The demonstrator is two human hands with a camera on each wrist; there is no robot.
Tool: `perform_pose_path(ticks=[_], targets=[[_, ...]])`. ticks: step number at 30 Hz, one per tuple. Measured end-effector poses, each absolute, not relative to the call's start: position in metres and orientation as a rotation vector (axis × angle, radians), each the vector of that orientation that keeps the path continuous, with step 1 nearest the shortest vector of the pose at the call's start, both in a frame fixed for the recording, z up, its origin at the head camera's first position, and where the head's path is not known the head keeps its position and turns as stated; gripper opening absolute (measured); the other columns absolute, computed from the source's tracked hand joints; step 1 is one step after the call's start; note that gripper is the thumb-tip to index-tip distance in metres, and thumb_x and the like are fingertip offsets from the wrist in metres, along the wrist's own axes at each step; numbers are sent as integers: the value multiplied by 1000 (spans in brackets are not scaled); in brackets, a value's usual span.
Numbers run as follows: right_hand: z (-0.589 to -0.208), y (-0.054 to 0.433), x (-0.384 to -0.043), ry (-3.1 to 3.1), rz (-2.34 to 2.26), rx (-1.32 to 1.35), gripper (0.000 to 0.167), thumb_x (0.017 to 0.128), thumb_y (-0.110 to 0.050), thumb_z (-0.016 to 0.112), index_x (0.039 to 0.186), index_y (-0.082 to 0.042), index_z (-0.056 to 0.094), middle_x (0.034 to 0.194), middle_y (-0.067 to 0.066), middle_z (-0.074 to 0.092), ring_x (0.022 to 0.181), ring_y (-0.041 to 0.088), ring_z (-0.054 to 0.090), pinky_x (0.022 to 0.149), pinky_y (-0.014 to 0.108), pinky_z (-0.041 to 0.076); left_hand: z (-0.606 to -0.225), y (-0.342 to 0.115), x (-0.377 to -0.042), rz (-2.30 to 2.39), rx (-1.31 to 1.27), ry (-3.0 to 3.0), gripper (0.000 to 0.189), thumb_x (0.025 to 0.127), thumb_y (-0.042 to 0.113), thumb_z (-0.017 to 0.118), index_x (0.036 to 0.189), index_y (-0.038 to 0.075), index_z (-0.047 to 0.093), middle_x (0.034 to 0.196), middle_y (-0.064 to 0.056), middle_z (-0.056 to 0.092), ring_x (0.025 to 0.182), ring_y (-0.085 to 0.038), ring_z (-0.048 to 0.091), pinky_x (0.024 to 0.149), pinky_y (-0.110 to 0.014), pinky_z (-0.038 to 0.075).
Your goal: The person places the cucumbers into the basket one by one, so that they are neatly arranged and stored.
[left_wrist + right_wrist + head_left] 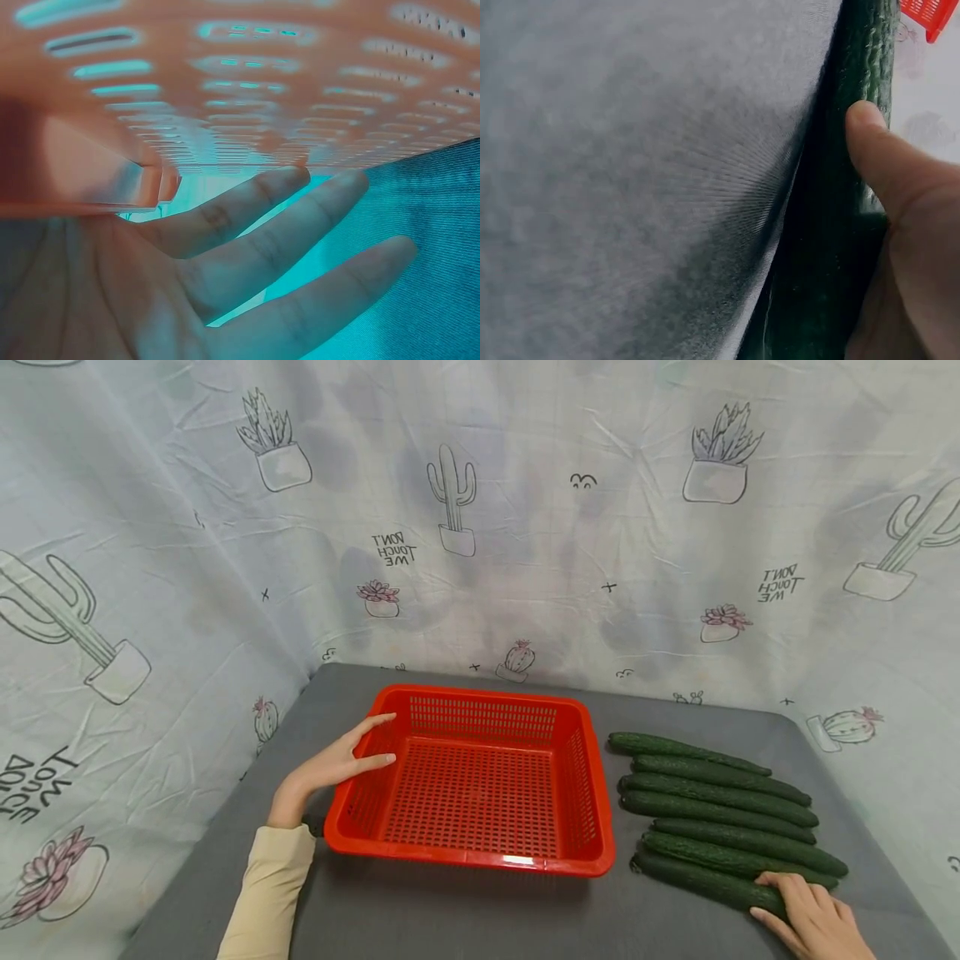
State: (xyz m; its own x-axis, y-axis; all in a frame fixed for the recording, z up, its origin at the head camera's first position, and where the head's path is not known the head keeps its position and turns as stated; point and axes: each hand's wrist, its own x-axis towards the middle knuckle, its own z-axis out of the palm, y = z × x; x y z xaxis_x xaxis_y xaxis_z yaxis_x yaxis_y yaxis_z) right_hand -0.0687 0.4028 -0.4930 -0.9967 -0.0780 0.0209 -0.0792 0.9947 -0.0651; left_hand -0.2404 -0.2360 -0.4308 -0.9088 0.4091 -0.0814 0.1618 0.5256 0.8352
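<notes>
In the head view my left hand (341,762) lies across the left rim of a red perforated plastic basket (468,858), thumb and forefinger stretched out over the inside. The left wrist view shows the other fingers (277,255) straight and spread beside the slotted outer wall (247,97). At lower right my right hand (813,917) grips the nearest dark green cucumber (705,881) near its right end. Its thumb (870,142) presses the cucumber (825,225) in the right wrist view; the other fingers are mostly hidden there. Several more cucumbers (720,785) lie side by side beyond it.
The basket stands on a grey cloth-covered table (465,922), its slotted floor (472,793) showing. Right of it lies the cucumber row. A pale curtain (525,568) printed with cacti hangs behind the table and along both sides.
</notes>
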Motion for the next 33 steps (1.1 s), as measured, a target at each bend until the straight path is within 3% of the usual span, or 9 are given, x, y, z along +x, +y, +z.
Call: perform_pose_path(ticks=[11, 17, 22, 27, 33], targets=[[-477, 398, -67, -3174, 186, 84, 50, 85, -55, 57, 107, -10, 56, 99, 5, 54, 82, 25, 51, 67, 51, 36, -432, -237, -241, 1302, 480, 2541, 70, 87, 40, 61, 145, 24, 24, 152, -12, 15, 133, -36, 22, 96, -58, 37], [-459, 393, -69, -3147, 217, 84, 51, 87, -54, 54, 107, -7, 55, 100, 9, 55, 85, 31, 52, 66, 51, 36, -431, -236, -239, 1309, 483, 2522, 69, 88, 39, 60, 145, 24, 24, 151, -13, 16, 132, -37, 25, 95, -56, 40], [-444, 388, -74, -3067, 176, 182, 44, 87, -47, 59, 105, -7, 57, 94, 7, 56, 80, 28, 54, 58, 43, 39, -429, -236, -237, 1314, 472, 2507, 70, 88, 38, 61, 146, 24, 23, 151, -14, 16, 130, -37, 28, 93, -54, 42], [-429, 383, -82, -3020, 191, 255, 38, 87, -40, 61, 104, -6, 57, 93, 9, 58, 76, 27, 55, 56, 41, 40, -428, -235, -238, 1294, 475, 2541, 70, 88, 39, 60, 145, 24, 24, 152, -12, 14, 135, -36, 20, 99, -61, 32], [-411, 375, -92, -2927, 200, 322, 35, 88, -36, 61, 107, -7, 56, 96, 7, 56, 77, 24, 53, 56, 36, 37, -429, -236, -237, 1315, 478, 2506, 71, 88, 37, 61, 146, 24, 22, 151, -13, 15, 131, -36, 25, 94, -55, 41]])
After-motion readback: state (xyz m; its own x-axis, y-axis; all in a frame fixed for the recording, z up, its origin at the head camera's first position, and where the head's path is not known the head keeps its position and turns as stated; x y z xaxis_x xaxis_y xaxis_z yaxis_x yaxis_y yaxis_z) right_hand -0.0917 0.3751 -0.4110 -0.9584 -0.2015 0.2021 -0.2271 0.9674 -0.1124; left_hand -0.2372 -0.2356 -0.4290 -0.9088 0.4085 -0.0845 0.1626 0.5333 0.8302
